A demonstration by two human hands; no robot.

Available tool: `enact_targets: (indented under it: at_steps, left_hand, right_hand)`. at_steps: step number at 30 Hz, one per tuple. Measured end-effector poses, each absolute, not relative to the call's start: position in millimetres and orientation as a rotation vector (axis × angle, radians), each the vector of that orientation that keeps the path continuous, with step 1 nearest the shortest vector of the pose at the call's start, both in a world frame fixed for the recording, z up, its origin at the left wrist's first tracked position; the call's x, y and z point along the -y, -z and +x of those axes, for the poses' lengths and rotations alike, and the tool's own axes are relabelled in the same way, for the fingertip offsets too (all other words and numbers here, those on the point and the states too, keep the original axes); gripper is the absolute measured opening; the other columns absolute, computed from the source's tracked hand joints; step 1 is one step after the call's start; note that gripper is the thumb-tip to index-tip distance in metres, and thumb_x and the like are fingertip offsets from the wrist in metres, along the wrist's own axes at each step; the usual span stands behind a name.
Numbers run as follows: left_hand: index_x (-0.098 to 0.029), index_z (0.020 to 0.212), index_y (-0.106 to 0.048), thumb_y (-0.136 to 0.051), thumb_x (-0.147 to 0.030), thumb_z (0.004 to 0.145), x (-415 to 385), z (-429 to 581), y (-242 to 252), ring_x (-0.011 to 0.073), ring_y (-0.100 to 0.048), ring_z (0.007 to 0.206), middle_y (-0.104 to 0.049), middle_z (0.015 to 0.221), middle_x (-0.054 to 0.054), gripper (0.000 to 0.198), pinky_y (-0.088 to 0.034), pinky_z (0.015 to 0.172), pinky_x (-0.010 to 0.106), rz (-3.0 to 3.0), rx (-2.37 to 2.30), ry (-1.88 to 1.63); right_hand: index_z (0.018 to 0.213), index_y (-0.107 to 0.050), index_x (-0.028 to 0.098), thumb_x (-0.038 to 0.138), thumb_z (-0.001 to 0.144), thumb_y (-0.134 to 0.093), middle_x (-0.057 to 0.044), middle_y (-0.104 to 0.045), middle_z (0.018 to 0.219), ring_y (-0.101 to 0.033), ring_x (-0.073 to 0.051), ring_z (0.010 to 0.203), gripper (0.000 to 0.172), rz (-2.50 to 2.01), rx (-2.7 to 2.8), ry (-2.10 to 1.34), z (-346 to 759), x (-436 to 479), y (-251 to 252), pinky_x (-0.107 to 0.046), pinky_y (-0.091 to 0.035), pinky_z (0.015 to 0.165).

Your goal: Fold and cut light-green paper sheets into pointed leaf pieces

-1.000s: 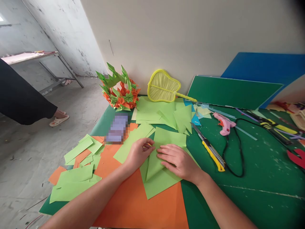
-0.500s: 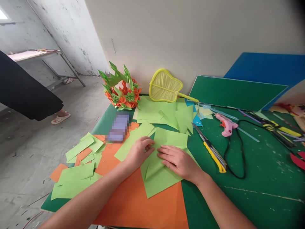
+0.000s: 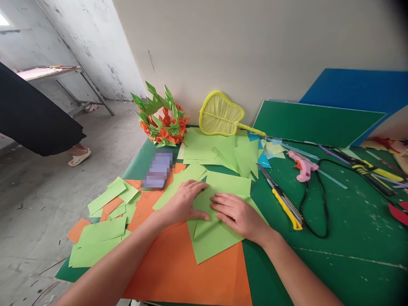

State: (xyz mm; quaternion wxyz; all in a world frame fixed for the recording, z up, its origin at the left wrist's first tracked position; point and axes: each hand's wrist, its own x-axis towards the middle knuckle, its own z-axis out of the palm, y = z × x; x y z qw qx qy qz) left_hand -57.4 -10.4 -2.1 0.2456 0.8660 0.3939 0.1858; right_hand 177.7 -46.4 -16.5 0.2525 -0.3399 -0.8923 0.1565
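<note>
A light green sheet of paper [image 3: 213,240], partly folded into a point, lies on a big orange sheet [image 3: 178,272] near the table's front edge. My left hand [image 3: 183,202] rests flat on the fold's left side, fingers stretched out. My right hand [image 3: 239,214] presses flat on the fold's right side, fingers pointing left, almost touching the left hand. Neither hand grips anything.
Green and orange paper scraps [image 3: 105,221] lie at the left. A paper wreath [image 3: 162,119], a yellow fan [image 3: 219,114], a yellow utility knife [image 3: 282,199] and a pink glue gun [image 3: 302,165] with a black cord sit on the green table [image 3: 350,238]. A person in black [image 3: 35,119] stands at left.
My left hand has opened from a curled pinch at the fold's top and now lies flat along the crease. The right hand has stayed in place. The person at left has shifted slightly.
</note>
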Motion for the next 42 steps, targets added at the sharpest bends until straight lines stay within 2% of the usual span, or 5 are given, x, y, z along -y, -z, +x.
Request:
enact_targets:
  at_steps: [3, 8, 14, 21, 42]
  left_hand:
    - [-0.022, 0.141, -0.040, -0.081, -0.060, 0.060, 11.0, -63.6, -1.7, 0.0365, -0.039, 0.129, -0.049, 0.140, 0.015, 0.098, -0.030, 0.109, 0.052, 2.426, -0.995, -0.368]
    - [-0.025, 0.146, -0.033, -0.077, -0.062, 0.063, 11.2, -66.6, -4.1, 0.0379, -0.034, 0.131, -0.041, 0.146, 0.015, 0.102, -0.027, 0.109, 0.053, 2.453, -0.956, -0.263]
    - [-0.026, 0.147, -0.033, -0.077, -0.063, 0.062, 9.9, -69.0, -4.1, 0.0380, -0.034, 0.131, -0.040, 0.146, 0.014, 0.102, -0.024, 0.110, 0.050, 2.456, -0.889, -0.247]
    - [-0.027, 0.147, -0.033, -0.079, -0.064, 0.058, 8.1, -70.8, -4.1, 0.0408, -0.031, 0.134, -0.039, 0.147, 0.015, 0.107, -0.019, 0.111, 0.053, 2.460, -0.832, -0.216]
    - [-0.028, 0.148, -0.032, -0.079, -0.065, 0.054, 5.6, -73.7, -4.3, 0.0422, -0.027, 0.136, -0.032, 0.152, 0.015, 0.111, -0.016, 0.112, 0.057, 2.428, -0.776, -0.177]
  right_hand:
    - [0.124, -0.064, 0.024, 0.028, 0.098, -0.049, -0.006, -0.066, 0.126, -0.055, -0.025, 0.124, 0.031, -0.928, 2.436, -0.410, 178.0, 46.1, 17.5, -0.045, -0.048, 0.104]
    - [0.122, -0.064, 0.024, 0.027, 0.098, -0.049, -0.006, -0.064, 0.129, -0.054, -0.025, 0.125, 0.029, -0.948, 2.447, -0.418, 178.3, 46.4, 18.7, -0.046, -0.046, 0.105]
    - [0.123, -0.064, 0.024, 0.026, 0.098, -0.048, -0.006, -0.064, 0.129, -0.054, -0.025, 0.126, 0.030, -0.944, 2.446, -0.408, 177.6, 47.5, 18.3, -0.046, -0.046, 0.105]
    - [0.124, -0.064, 0.023, 0.026, 0.098, -0.048, -0.006, -0.064, 0.130, -0.052, -0.025, 0.128, 0.031, -0.962, 2.451, -0.399, 177.1, 47.3, 16.7, -0.045, -0.048, 0.104]
    - [0.126, -0.063, 0.024, 0.026, 0.098, -0.048, -0.006, -0.061, 0.133, -0.049, -0.026, 0.131, 0.032, -0.968, 2.456, -0.401, 176.0, 47.9, 18.2, -0.048, -0.046, 0.107]
